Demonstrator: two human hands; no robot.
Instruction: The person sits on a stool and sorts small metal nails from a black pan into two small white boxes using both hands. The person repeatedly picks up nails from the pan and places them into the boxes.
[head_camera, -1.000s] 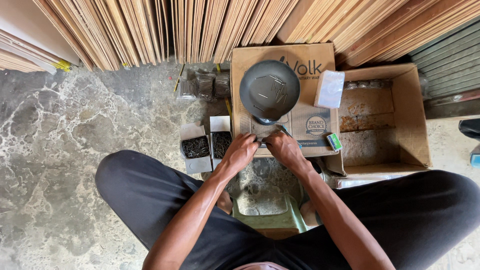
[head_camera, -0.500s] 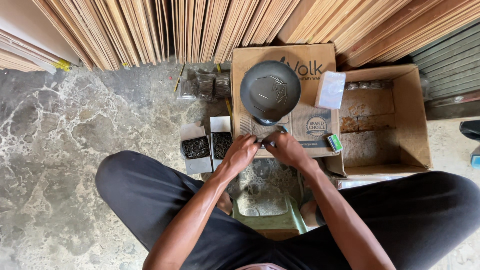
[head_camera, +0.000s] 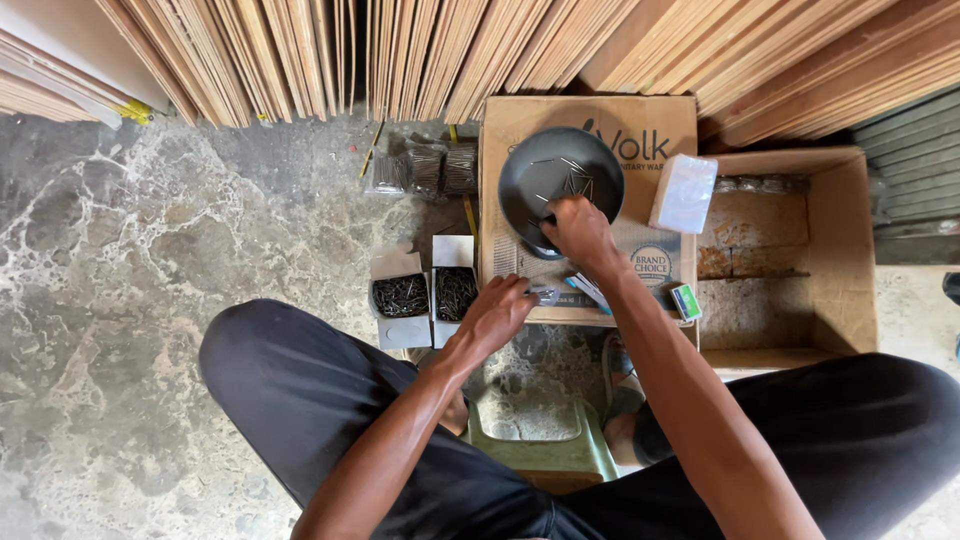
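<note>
Dark grey and round, the shallow metal pan (head_camera: 560, 180) sits on top of a flat brown cardboard box (head_camera: 640, 130), with a few thin nails scattered inside it. The right hand (head_camera: 578, 230) reaches forward into the pan's near edge, fingers curled downward over its bottom; whether they pinch any nails cannot be told, since the back of the hand covers them. The left hand (head_camera: 497, 312) hovers lower, at the box's near edge, its fingers closed around a small pale packet (head_camera: 545, 293). Both forearms stretch out from the seated person's lap, the right one crossing over the box front. Just left of the left hand lie two small open white cartons of dark nails (head_camera: 428, 294) on the mottled stone floor (head_camera: 150, 300). A white wrapped block (head_camera: 684, 192) rests on the box beside the pan, and an open brown carton (head_camera: 800, 250) stands to the right. Leaning wooden sheets (head_camera: 400, 50) line the back.
</note>
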